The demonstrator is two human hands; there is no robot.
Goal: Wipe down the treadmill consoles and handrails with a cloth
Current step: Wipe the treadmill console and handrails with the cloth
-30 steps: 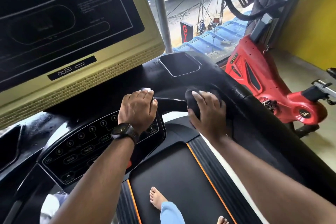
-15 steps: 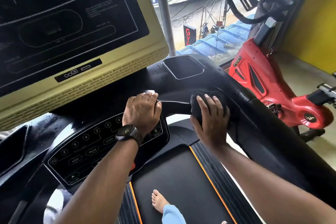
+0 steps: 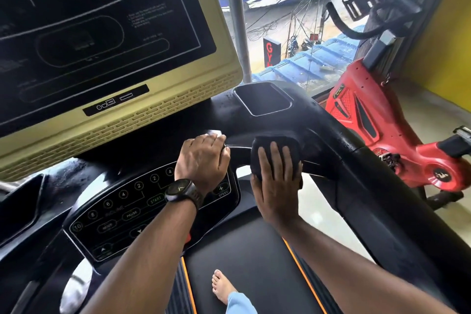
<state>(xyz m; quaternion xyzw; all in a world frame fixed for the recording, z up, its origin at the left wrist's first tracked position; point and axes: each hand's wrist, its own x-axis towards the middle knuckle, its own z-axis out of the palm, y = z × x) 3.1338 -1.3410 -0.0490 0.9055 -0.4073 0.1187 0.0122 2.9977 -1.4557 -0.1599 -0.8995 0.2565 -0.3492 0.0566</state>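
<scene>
Left hand (image 3: 204,160), palm down, fist curled round black curved handrail bar (image 3: 239,153) above console's upper right corner. Right hand (image 3: 276,186), fingers straight and together, presses dark folded cloth (image 3: 290,141) onto the bar, just right of left hand.

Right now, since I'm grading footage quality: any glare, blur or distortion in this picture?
Head view: window daylight backlights the scene; a bright sheen streaks the black handrail; the wide-angle lens bows the frame of the console display; left hand, right hand and cloth look sharp.
</scene>
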